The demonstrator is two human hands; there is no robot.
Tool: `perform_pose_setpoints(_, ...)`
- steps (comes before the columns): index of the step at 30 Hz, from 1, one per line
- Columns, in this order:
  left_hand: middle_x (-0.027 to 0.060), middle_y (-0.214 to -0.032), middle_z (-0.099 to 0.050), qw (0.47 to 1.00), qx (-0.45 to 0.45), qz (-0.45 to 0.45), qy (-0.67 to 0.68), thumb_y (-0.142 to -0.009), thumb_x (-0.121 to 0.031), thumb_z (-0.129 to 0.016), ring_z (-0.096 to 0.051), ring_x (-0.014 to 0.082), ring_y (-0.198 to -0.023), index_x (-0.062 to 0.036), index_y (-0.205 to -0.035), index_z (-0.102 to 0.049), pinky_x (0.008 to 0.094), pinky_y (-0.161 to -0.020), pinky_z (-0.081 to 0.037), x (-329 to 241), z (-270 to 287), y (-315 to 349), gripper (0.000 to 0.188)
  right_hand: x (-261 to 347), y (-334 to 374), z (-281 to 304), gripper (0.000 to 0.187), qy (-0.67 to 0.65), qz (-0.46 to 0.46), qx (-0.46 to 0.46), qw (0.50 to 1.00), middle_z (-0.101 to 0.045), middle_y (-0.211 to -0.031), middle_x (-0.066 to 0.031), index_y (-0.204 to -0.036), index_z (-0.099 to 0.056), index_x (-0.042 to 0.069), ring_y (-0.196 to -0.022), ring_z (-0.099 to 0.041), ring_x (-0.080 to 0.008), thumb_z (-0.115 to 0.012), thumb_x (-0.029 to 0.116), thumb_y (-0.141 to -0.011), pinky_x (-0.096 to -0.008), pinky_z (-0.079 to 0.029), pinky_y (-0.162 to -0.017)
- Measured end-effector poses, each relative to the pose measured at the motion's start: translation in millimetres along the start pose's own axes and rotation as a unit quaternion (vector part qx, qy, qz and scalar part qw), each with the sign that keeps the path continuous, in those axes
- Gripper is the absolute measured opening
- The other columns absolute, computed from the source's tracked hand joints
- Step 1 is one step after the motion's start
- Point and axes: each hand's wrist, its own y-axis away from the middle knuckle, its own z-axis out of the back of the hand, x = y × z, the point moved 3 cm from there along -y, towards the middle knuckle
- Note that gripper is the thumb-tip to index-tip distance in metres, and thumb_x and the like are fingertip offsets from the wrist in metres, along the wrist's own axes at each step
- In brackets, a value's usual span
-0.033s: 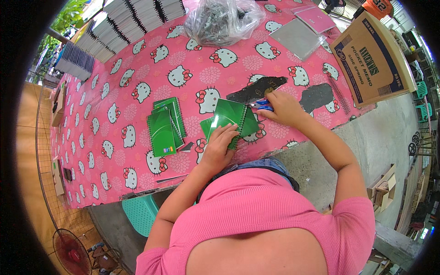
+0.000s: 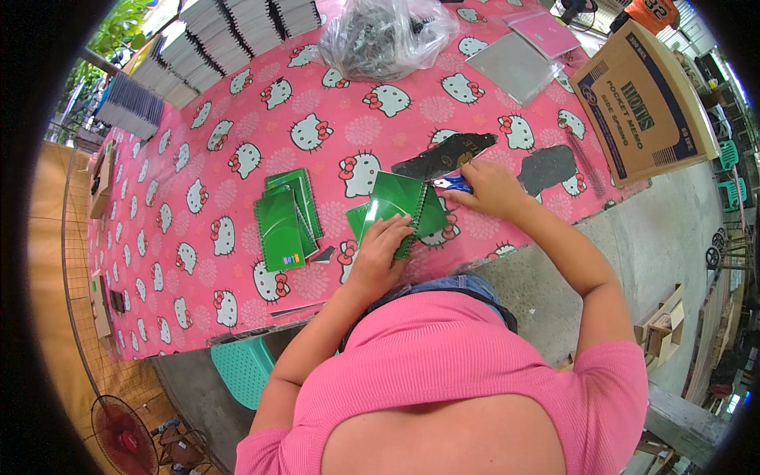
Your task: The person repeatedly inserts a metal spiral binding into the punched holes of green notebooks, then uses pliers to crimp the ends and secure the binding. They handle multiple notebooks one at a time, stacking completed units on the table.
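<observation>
1. A green spiral notebook [image 2: 402, 204] lies on the pink cat-print tablecloth [image 2: 237, 119], near the table edge closest to the person
2. The left hand [image 2: 381, 252] rests flat on the notebook's near corner, fingers spread and pressing down, not clenched around it
3. The notebook looks light and thin, with a glossy cover that may slide on the cloth; the wire spine seems the stiffest place to take hold, the covers bend easily
4. Just right of the notebook, the right hand [image 2: 492, 188] closes on a small blue tool [image 2: 449, 184] whose tip meets the spine
5. Left of the notebook sits a stack of green notebooks [image 2: 286, 218]
6. Beyond the notebook lie dark flat sheets [image 2: 443, 157], then a clear plastic bag [image 2: 384, 36], with a cardboard box [image 2: 645, 103] to the far right
</observation>
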Motion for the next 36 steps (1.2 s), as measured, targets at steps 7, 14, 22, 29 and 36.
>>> perform_pose_setpoints(7, 0.0131, -0.133, -0.054, 1.000, -0.009, 0.006, -0.004, -0.065, 0.009, -0.063, -0.047, 0.0335, -0.127, -0.0043, -0.117, -0.054, 0.0466, -0.109, -0.034, -1.4, -2.9, 0.5, 0.055, 3.6, 10.4, 21.9, 0.049, 0.005, -0.067, 0.010, 0.998, -0.061, -0.096, -0.0131, -0.109, -0.060, 0.008, -0.083, -0.062, -0.0318, -0.065, 0.049, -0.083, -0.0434, -0.049, -0.068)
perform_pose_setpoints(14, 0.0133, -0.128, -0.056, 1.000, -0.020, 0.001, -0.018, -0.071, 0.003, -0.065, -0.049, 0.0340, -0.123, -0.0035, -0.113, -0.055, 0.0484, -0.105, -0.036, -5.0, -2.6, -1.3, 0.044, 13.6, 2.4, 28.9, 0.039, 0.065, 0.057, -0.073, 0.994, -0.057, -0.097, -0.0081, -0.102, -0.060, 0.009, -0.091, -0.058, -0.0268, -0.067, 0.041, -0.081, -0.0399, -0.045, -0.078)
perform_pose_setpoints(22, 0.0139, -0.129, -0.056, 0.999, -0.027, -0.003, -0.026, -0.071, 0.003, -0.064, -0.050, 0.0337, -0.122, -0.0027, -0.114, -0.055, 0.0474, -0.105, -0.037, -4.3, -4.6, 0.2, 0.044, 15.8, -1.9, 35.0, 0.036, 0.095, 0.103, -0.111, 0.984, -0.056, -0.091, -0.0076, -0.096, -0.062, 0.010, -0.089, -0.057, -0.0241, -0.068, 0.041, -0.078, -0.0387, -0.044, -0.073)
perform_pose_setpoints(29, 0.0141, -0.128, -0.057, 0.999, -0.023, -0.006, -0.029, -0.071, 0.004, -0.064, -0.050, 0.0340, -0.122, -0.0018, -0.114, -0.055, 0.0467, -0.105, -0.037, -5.0, -4.5, -0.4, 0.044, 3.7, -15.3, 26.5, 0.036, -0.149, -0.087, 0.125, 0.977, -0.063, -0.089, -0.0129, -0.081, -0.065, 0.005, -0.083, -0.062, -0.0274, -0.069, 0.041, -0.081, -0.0424, -0.047, -0.067)
perform_pose_setpoints(36, 0.0122, -0.132, -0.055, 0.999, -0.012, -0.003, -0.033, -0.067, 0.008, -0.066, -0.049, 0.0329, -0.125, -0.0037, -0.117, -0.057, 0.0451, -0.107, -0.036, -3.7, -5.5, 0.2, 0.052, 3.9, -1.9, 22.4, 0.045, -0.240, -0.194, 0.188, 0.933, -0.065, -0.095, -0.0196, -0.093, -0.064, 0.001, -0.092, -0.063, -0.0320, -0.064, 0.045, -0.084, -0.0408, -0.049, -0.079)
